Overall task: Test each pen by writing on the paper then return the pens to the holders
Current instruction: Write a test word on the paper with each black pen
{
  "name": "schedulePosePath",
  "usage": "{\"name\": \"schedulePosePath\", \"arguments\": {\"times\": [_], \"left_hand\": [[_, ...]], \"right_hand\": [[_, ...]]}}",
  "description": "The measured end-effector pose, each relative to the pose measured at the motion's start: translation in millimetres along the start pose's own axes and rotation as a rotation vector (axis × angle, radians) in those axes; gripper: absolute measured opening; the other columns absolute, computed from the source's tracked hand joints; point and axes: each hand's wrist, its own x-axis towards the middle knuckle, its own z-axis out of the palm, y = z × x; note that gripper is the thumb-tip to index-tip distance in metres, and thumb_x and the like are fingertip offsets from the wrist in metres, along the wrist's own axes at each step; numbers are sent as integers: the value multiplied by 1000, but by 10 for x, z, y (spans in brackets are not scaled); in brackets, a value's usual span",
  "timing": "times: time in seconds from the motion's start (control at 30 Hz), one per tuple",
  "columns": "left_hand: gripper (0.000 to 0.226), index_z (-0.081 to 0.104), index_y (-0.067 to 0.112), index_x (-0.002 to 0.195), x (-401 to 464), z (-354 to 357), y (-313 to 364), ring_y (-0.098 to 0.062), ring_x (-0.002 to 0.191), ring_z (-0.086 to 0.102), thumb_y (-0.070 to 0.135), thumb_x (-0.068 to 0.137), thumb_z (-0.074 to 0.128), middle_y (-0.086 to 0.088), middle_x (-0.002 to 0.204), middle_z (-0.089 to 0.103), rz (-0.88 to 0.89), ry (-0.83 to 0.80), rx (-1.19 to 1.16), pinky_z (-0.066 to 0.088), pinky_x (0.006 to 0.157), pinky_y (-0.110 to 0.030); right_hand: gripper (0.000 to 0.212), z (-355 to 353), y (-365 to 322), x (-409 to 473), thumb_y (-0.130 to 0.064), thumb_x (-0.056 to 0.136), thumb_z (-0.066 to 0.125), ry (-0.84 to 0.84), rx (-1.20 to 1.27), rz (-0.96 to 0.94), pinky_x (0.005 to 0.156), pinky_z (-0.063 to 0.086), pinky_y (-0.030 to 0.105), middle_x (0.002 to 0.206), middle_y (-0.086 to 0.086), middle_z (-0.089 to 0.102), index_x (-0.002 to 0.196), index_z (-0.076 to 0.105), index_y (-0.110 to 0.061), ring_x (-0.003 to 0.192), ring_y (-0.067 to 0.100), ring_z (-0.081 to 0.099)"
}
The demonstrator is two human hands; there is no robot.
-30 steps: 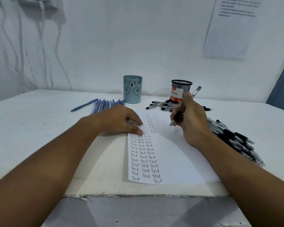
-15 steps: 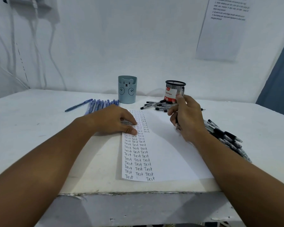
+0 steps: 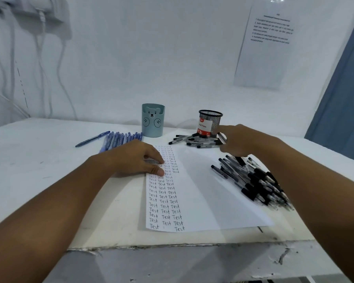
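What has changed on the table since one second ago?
The right hand lifted from the paper and moved away toward the mesh holder, carrying its pen. The left hand stayed pressing on the paper; both pen piles and holders are unmoved.

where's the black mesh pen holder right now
In the head view the black mesh pen holder stands at the back of the table, right of the blue bear holder, just beyond the right hand.
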Motion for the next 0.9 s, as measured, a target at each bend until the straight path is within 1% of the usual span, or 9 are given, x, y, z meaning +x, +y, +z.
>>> {"name": "schedulePosePath", "arguments": {"times": [0.07,0.13,0.2,0.3,0.37,0.5,0.7,0.8,0.9], "left_hand": [[67,69,40,111,11,2,-18,5,115,51,77,56,64,25,122,60,-5,-2,2,33,99,-20],[67,68,41,112,19,3,-31,5,116,51,78,56,63,28,120,59,-4,-5,15,32,98,-20],[67,68,40,112,20,5,-29,5,115,51,77,57,63,29,117,58,-4,-6,15,32,97,-19],[67,68,40,113,16,5,-22,5,115,50,77,57,63,28,119,58,-3,-5,12,31,96,-19],[66,68,40,113,15,2,-19,5,115,50,76,58,63,26,122,59,-3,-7,15,31,97,-19],[65,68,39,113,10,-1,-15,4,116,51,75,59,64,23,124,60,3,-7,18,32,98,-20],[66,69,37,113,8,3,-10,5,114,51,73,58,65,25,120,60,1,-5,6,31,96,-17],[64,69,38,112,6,3,-19,8,112,51,73,58,65,27,117,60,-5,2,4,30,93,-14],[66,69,39,111,8,3,-27,7,113,51,77,57,63,28,117,60,-3,4,14,31,95,-15]], "right_hand": [[59,34,21,29,-17,93,55,-17,-49,-6,56,39,26,82,-8,45,147,36,-29,66,12,53],[66,66,34,29,-17,91,55,-48,-85,-21,66,45,28,83,-6,48,150,29,-32,77,18,57],[71,80,46,16,-18,91,56,-76,-105,-21,75,50,32,90,-1,55,153,24,-33,87,24,59],[60,90,81,22,-22,89,58,-102,-133,-6,86,54,38,112,6,61,145,39,-27,99,28,63],[54,97,93,32,-24,87,58,-119,-144,2,91,54,42,114,5,61,140,45,-25,103,28,64],[60,87,86,44,-28,89,56,-156,-146,7,94,52,41,107,-2,62,146,39,-34,104,24,64],[48,125,107,64,-38,92,54,-155,-170,-10,99,46,36,131,-3,53,139,49,-30,112,20,55],[44,168,126,98,-40,93,53,-145,-158,-23,99,42,33,129,-6,52,135,52,-30,107,16,48],[41,193,136,146,-42,91,54,-129,-129,-10,100,43,35,123,-5,55,131,55,-31,107,18,50]]}}
